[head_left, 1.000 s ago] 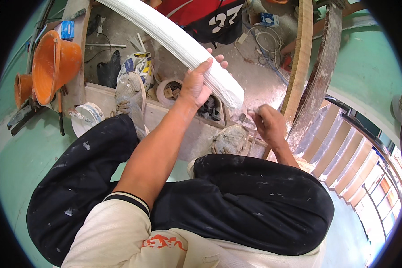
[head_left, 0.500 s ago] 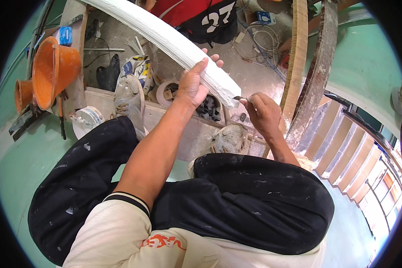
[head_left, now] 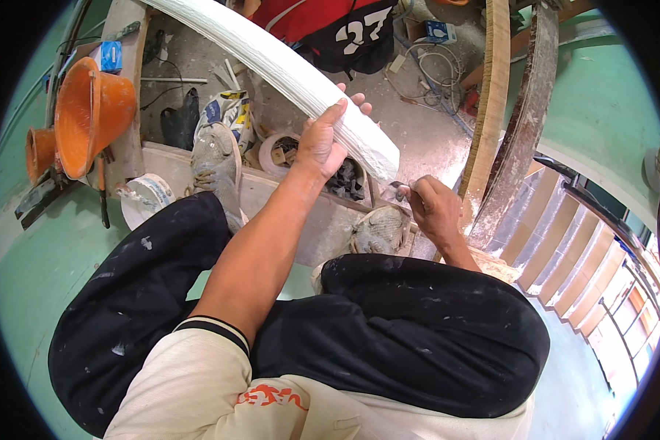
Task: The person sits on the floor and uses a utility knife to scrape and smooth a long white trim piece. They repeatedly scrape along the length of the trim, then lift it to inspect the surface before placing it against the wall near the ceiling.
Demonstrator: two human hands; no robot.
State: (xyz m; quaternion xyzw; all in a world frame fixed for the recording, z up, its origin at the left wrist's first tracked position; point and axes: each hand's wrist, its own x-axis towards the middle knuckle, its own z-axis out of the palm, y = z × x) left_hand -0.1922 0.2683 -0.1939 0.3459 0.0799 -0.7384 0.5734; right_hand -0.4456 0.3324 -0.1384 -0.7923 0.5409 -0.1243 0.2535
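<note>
A long white, roughly textured curved moulding (head_left: 282,73) runs from the upper left down to a blunt end at centre right. My left hand (head_left: 327,136) grips it near that end, thumb on top and fingertips showing over the far edge. My right hand (head_left: 434,209) is closed on a small scraper (head_left: 396,189), mostly hidden, just at the moulding's end. Below the moulding lie a round container (head_left: 271,154) with bits inside and dark debris. My two worn, dusty shoes (head_left: 378,231) rest on a board, either side of my left forearm.
Orange buckets (head_left: 95,110) and a white pail (head_left: 143,202) stand at left. A red and black bag (head_left: 315,29) lies at the back, near coiled cable (head_left: 447,66). Wooden beams (head_left: 490,103) rise at right, beside stairs (head_left: 557,249) with a railing, dropping away below.
My right hand and scraper moved up toward the moulding's end, then slightly back down and away from it. The moulding shifted slightly with my left hand, which keeps its grip.
</note>
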